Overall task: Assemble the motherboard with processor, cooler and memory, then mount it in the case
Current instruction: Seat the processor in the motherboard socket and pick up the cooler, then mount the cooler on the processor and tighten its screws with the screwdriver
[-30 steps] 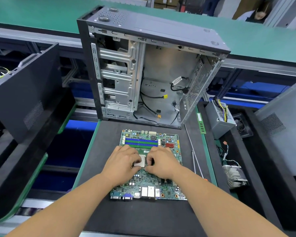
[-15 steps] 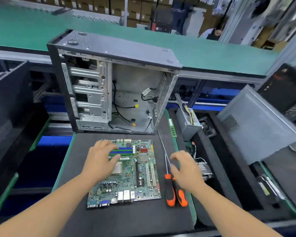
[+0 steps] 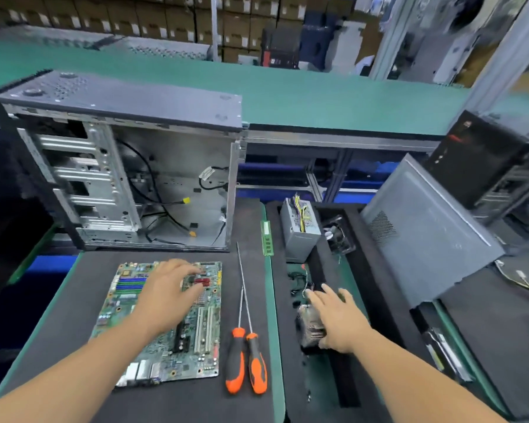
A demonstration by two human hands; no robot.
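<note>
The motherboard (image 3: 165, 325) lay on the worktop (image 3: 58, 325) before the open case (image 3: 129, 166). Two screwdrivers (image 3: 246, 358) lay just right of it, the cooler (image 3: 310, 328) farther right.

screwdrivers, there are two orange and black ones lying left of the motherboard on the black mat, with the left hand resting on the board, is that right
Not quite. In the head view the two screwdrivers lie to the right of the motherboard, not left of it. The rest holds: they are orange and black, they lie on the black mat, and the left hand rests on the board.
</note>
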